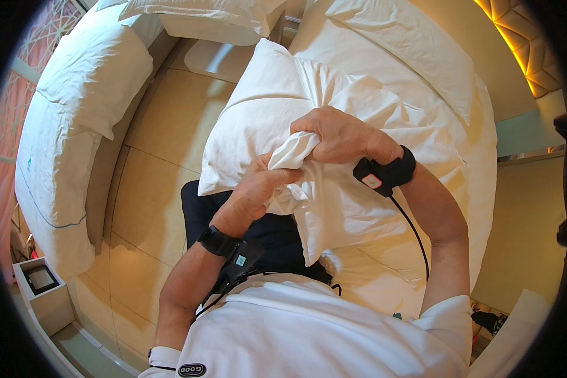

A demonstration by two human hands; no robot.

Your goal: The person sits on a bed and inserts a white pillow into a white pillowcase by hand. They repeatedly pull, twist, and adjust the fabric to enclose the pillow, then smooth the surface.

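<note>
A white pillow [260, 118] lies across my lap, with loose white fabric gathered around its right part. My left hand [260, 189] is closed around a bunched piece of the white cloth [290, 153]. Just above and to the right, my right hand [338, 134] grips the same bunch, thumb side towards the left hand. A crumpled end of the cloth hangs below my left hand. Folds spread from my hands over the wrinkled fabric [359, 198] on the right. Each wrist wears a black strap with a small device.
I sit at the edge of a white bed [382, 267]; another pillow [406, 47] lies on it. Across the tiled floor [156, 189] stands a second bed with white bedding [59, 165]. A white box-like unit [52, 307] stands at lower left. A black cable runs from my right wrist device.
</note>
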